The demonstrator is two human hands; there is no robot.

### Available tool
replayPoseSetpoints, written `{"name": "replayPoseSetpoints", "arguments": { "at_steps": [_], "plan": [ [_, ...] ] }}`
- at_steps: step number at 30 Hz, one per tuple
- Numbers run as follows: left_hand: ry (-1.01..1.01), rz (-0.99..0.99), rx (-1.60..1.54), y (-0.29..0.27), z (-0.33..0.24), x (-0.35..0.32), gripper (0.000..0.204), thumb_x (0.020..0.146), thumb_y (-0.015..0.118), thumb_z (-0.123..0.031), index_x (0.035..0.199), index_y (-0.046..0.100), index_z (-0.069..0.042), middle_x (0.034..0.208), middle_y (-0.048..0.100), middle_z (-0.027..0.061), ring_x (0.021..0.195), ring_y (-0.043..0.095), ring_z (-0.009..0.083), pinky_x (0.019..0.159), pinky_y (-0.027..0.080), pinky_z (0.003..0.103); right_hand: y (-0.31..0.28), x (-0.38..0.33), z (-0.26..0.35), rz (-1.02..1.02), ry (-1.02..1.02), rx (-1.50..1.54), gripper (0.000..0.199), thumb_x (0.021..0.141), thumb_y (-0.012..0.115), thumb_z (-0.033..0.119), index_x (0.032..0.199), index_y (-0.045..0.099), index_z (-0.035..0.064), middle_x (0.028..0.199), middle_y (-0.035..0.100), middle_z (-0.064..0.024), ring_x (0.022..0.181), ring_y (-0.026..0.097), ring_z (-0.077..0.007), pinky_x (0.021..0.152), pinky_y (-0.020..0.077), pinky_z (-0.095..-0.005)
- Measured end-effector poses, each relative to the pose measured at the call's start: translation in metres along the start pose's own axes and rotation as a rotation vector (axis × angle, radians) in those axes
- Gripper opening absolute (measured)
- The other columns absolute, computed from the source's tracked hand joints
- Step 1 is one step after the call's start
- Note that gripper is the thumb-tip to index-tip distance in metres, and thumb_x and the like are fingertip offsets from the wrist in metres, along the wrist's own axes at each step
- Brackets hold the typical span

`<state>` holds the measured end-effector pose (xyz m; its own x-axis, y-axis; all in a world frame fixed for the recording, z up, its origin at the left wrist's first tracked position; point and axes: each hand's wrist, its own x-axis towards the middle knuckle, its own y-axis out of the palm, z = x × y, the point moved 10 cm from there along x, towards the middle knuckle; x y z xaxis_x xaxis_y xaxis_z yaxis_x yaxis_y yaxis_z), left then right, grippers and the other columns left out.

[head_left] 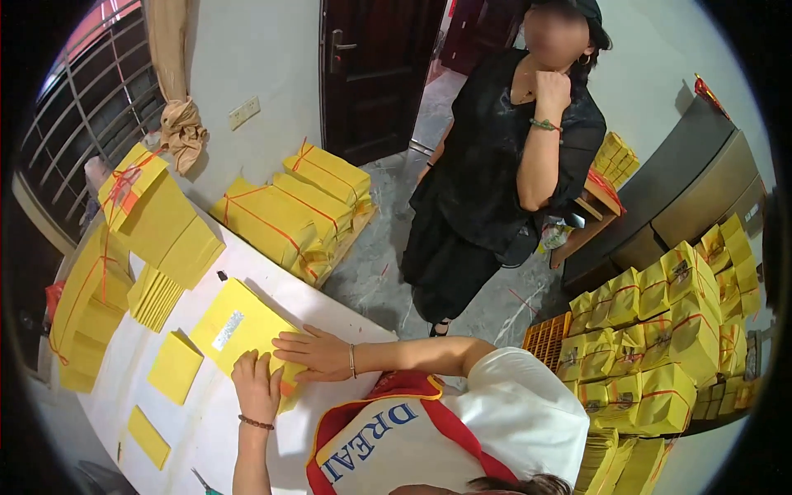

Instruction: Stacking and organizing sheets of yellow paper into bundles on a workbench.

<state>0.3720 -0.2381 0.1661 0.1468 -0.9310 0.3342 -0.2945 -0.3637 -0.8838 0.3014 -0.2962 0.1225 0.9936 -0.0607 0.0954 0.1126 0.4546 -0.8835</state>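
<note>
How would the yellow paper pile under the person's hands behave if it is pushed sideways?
The yellow paper pile would probably slide rather than tip, lying broad and flat on the table. Its papery-looking corners may bend easily.

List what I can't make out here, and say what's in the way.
All in the head view:
- Yellow paper stack: near end partly hidden beneath the left grip and right grip.
- Pale label on it: print too small.
- Green-handled tool: handle cut off by the lower edge.
- Dark item on the table: too small to identify.

Dark door (pixel 371 82), grey marbled floor (pixel 363 272)
</note>
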Motion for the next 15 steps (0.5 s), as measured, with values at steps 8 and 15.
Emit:
{"name": "replayPoseSetpoints", "arguments": {
  "at_steps": [8, 15],
  "plan": [
    [0.194, 0.193, 0.45, 0.018, -0.019, 0.01, 0.057, 0.078, 0.059, -0.012, 0.13, 0.041, 0.003, 0.097, 0.058, 0.0208, 0.088, 0.055, 0.0306, 0.075, 0.049, 0.036, -0.002, 0.002, 0.0, -0.164, -0.063, 0.053, 0.063, 0.086, 0.054, 0.038, 0.135, 0.034, 0.0046, 0.14, 0.033, -0.0136, 0.134, 0.025, -0.0294, 0.108, 0.0222, -0.0433],
    [0.114, 0.195, 0.379, 0.02, -0.014, 0.008, 0.069, 0.071, 0.067, -0.018, 0.129, 0.04, 0.005, 0.094, 0.058, 0.0198, 0.087, 0.055, 0.0301, 0.073, 0.049, 0.035, -0.008, 0.005, 0.0, -0.178, -0.125, 0.182, 0.06, 0.088, 0.054, 0.035, 0.133, 0.036, 0.0002, 0.137, 0.037, -0.0179, 0.131, 0.028, -0.0358, 0.108, 0.0232, -0.0424]
  ]
}}
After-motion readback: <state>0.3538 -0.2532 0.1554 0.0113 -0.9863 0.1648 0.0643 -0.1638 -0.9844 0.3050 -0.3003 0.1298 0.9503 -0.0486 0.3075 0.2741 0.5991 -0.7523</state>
